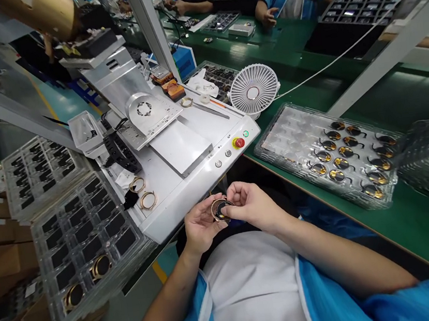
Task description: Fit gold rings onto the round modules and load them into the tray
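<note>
In front of my body, a round gold-rimmed watch case (pixel 217 210) with a dark disc inside sits between my two hands. My left hand (pixel 201 225) has its fingers closed around the left side of the case. My right hand (pixel 253 206) is closed on it from the other side, its thumb pressed over the dark face. Fingers hide much of the case. Two loose gold rings (pixel 148 200) lie on the left of the white machine base (pixel 165 208), just beyond my left hand.
A clear tray (pixel 137 232) with dark square pieces and two gold-rimmed cases stands left. To the right, another clear tray (pixel 294 140) holds several round parts with black tails. A white fan (pixel 253 90), tweezers (pixel 212 111) and red button (pixel 239 143) are ahead. Co-workers sit across the bench.
</note>
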Demonstrator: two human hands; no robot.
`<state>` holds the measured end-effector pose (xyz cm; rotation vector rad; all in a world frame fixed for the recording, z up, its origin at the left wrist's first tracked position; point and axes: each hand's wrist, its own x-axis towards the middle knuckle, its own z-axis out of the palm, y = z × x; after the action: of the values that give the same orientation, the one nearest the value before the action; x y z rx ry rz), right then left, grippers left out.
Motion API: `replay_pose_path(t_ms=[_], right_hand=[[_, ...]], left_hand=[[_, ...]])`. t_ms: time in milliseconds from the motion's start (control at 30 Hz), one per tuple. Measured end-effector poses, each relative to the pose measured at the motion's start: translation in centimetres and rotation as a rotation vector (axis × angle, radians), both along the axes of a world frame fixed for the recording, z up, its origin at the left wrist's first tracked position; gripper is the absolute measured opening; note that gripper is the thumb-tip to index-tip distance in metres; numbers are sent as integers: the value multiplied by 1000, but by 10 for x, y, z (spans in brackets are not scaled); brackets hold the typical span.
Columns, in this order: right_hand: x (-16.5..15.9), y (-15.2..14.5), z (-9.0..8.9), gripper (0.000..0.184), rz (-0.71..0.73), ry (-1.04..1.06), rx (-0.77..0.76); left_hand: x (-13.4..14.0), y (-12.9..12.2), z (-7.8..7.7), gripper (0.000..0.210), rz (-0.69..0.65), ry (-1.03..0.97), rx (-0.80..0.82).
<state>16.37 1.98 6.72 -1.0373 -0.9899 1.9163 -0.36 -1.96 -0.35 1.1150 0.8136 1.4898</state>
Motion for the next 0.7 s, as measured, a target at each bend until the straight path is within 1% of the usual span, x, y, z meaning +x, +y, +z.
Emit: replay_pose_path(t_ms=[100, 200, 367, 500, 700], right_hand=[[-2, -2, 2, 31, -23, -59, 68], [-4, -3, 5, 30, -28, -76, 97], [-5, -3, 5, 30, 6, -60, 93], [-4, -3, 3, 32, 24, -28, 76], [-4, 0, 0, 35, 20, -11, 57]], left_hand=[[-1, -1, -2, 57, 23, 22, 16], [-2, -1, -2, 59, 35, 36, 24], [0, -2, -1, 59, 12, 33, 76], [1, -2, 0, 60, -4, 42, 79], [0, -3, -2, 59, 92, 81, 8]])
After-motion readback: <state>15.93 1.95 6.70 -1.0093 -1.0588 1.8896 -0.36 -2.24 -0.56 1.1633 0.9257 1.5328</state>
